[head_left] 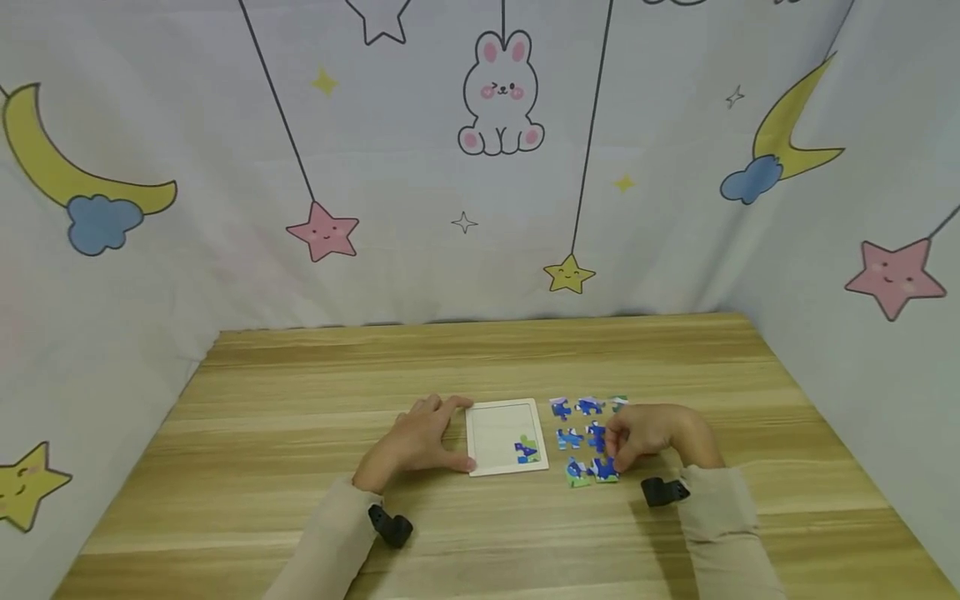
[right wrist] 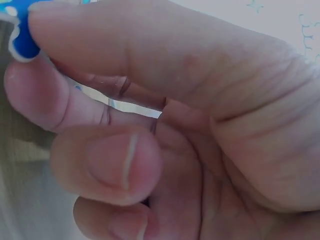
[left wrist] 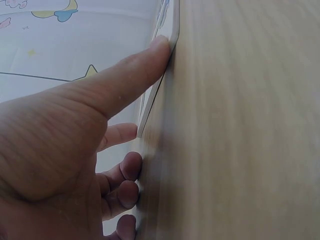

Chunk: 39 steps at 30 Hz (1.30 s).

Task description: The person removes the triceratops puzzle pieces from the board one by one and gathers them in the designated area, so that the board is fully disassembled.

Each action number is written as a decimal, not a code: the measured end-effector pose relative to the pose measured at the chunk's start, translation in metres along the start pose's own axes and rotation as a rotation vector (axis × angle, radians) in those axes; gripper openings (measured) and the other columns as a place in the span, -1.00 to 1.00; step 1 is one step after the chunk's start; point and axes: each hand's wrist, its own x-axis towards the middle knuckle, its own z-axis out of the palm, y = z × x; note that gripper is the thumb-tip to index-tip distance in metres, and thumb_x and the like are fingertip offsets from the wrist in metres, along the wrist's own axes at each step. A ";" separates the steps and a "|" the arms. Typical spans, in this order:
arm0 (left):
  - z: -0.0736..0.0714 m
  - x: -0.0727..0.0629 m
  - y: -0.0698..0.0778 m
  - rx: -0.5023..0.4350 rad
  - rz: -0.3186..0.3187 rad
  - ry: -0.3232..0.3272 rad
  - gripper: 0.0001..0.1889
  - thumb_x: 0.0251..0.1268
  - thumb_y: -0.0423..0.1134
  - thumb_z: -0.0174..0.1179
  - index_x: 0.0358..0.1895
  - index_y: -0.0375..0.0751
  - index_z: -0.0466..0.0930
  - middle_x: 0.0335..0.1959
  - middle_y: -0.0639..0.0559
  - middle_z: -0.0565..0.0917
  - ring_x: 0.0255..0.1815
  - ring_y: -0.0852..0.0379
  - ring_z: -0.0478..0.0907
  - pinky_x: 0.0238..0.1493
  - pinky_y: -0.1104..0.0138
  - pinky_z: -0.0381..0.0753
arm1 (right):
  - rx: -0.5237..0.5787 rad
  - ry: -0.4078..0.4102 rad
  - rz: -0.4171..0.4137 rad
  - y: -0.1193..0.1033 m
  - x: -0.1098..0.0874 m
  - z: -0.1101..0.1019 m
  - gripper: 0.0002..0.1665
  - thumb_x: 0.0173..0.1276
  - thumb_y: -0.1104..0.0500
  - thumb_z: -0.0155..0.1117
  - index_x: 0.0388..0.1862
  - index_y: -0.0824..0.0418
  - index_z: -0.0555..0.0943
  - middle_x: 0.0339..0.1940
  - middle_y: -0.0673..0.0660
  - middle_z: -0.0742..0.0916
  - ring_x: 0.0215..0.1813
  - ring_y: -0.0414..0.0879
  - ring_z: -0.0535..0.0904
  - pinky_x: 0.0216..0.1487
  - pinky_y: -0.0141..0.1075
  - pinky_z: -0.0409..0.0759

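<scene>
A square white puzzle tray (head_left: 495, 427) lies on the wooden table, with a few joined blue and green pieces (head_left: 527, 451) in its near right corner. My left hand (head_left: 417, 437) spans the tray's left side, thumb on the near corner and index finger at the far one. In the left wrist view the thumb (left wrist: 132, 75) is stretched straight onto the tray's edge, and the other fingertips rest by the table. To the right of the tray, my right hand (head_left: 648, 433) pinches a blue jigsaw piece (right wrist: 26, 42) between thumb and index finger, its other fingers curled in.
Several loose jigsaw pieces (head_left: 569, 439) lie in rough rows between the tray and my right hand. Black wrist cameras (head_left: 390, 526) sit on both sleeves. A white curtain (head_left: 405, 167) printed with stars, moons and a rabbit surrounds the table's back and sides.
</scene>
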 end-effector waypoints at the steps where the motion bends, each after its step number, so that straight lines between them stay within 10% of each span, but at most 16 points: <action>1: 0.000 0.000 0.000 -0.001 0.002 0.001 -0.04 -0.09 0.26 0.52 0.44 0.08 0.31 -0.20 0.06 0.38 -0.19 0.09 0.32 -0.11 0.05 0.33 | 0.000 0.001 0.003 -0.001 0.000 0.000 -0.84 0.09 0.38 0.45 -0.41 0.27 0.60 -0.49 -0.03 0.61 -0.42 -0.21 0.44 -0.35 -0.39 0.37; 8: 0.001 0.000 -0.001 -0.001 0.004 0.006 -0.03 -0.09 0.26 0.52 0.44 0.08 0.31 -0.21 0.07 0.38 -0.20 0.09 0.31 -0.14 0.08 0.31 | -0.005 0.068 0.011 -0.007 -0.006 -0.001 -0.88 0.14 0.36 0.41 -0.42 0.25 0.60 -0.52 -0.04 0.59 -0.45 -0.21 0.42 -0.39 -0.37 0.36; 23: 0.000 0.001 0.000 -0.002 -0.002 -0.003 -0.03 -0.08 0.25 0.52 0.45 0.07 0.31 -0.21 0.06 0.38 -0.21 0.09 0.31 -0.13 0.08 0.32 | -0.163 0.228 -0.280 -0.038 0.038 0.028 -0.75 0.39 0.27 0.30 0.02 0.29 0.57 -0.61 -0.06 0.49 -0.59 -0.28 0.33 -0.45 -0.37 0.37; 39: -0.001 0.002 -0.001 0.007 0.006 0.001 -0.05 -0.08 0.25 0.52 0.44 0.11 0.32 -0.26 0.08 0.36 -0.23 0.11 0.29 -0.20 0.16 0.22 | -0.223 0.268 -0.223 -0.061 0.060 0.054 -0.62 0.23 0.23 0.51 -0.07 0.25 0.52 -0.48 0.00 0.49 -0.46 -0.21 0.35 -0.40 -0.35 0.35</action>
